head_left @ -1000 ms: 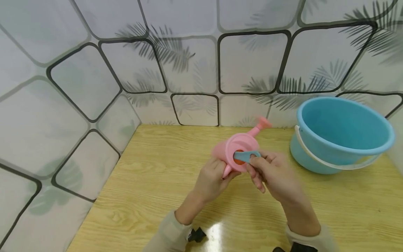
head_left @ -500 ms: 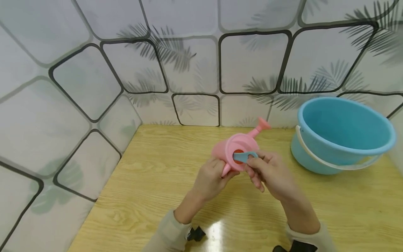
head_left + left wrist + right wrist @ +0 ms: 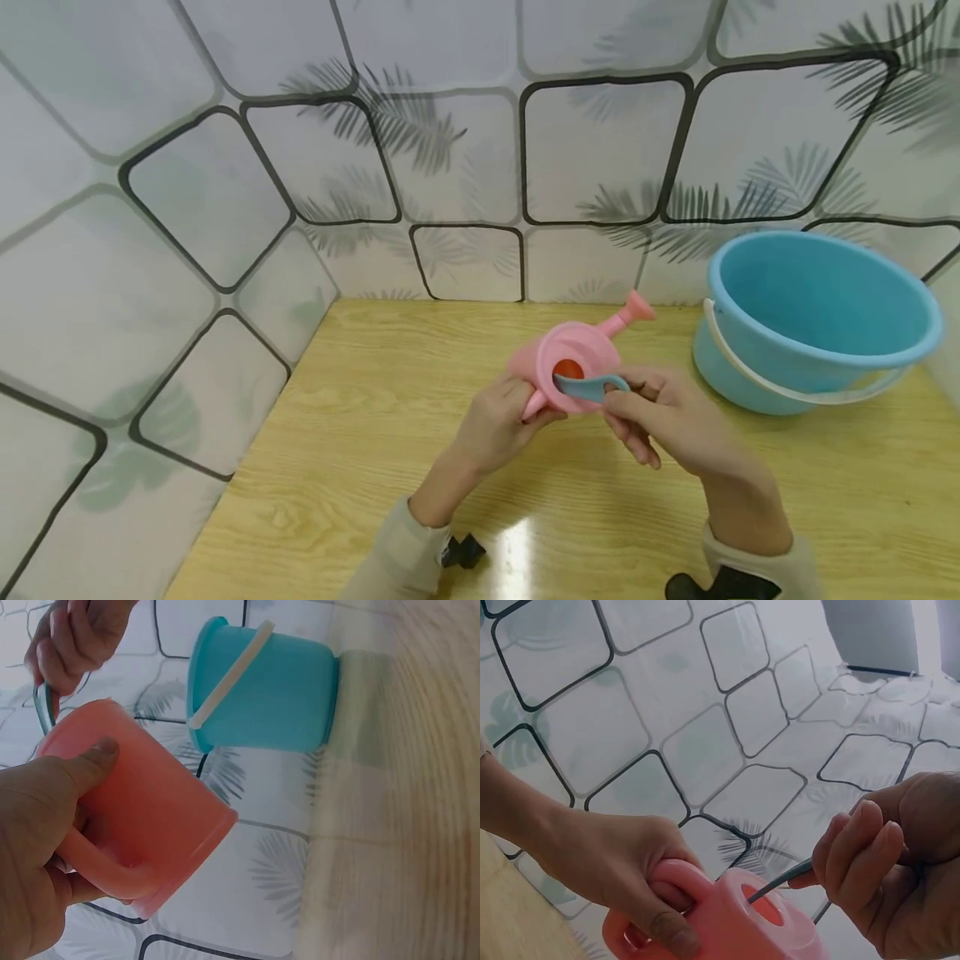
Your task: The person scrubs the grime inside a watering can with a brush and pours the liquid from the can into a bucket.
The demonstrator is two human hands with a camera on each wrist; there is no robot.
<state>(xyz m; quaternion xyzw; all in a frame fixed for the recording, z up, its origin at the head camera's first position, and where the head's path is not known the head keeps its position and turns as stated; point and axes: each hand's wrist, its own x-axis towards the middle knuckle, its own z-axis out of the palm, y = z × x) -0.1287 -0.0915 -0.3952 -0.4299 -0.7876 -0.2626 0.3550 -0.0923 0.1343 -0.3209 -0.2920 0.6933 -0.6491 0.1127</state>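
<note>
A pink toy watering can is held above the table, tilted so its round top opening faces the head camera. My left hand grips its loop handle; in the left wrist view the thumb lies along the can's side. My right hand pinches the looped end of a slim blue handle. The handle's far end reaches into the opening, resting near its lower rim, and what it carries there is hidden. Orange-red shows inside the opening. The can's spout points up and right.
A blue bucket with a white carrying handle stands at the right, close to the patterned back wall. Another wall borders the wood-grain table on the left.
My right hand has shifted right and slightly down, and the blue handle has swung lower, uncovering more of the orange-red opening. The can and its spout have tipped slightly right and down.
</note>
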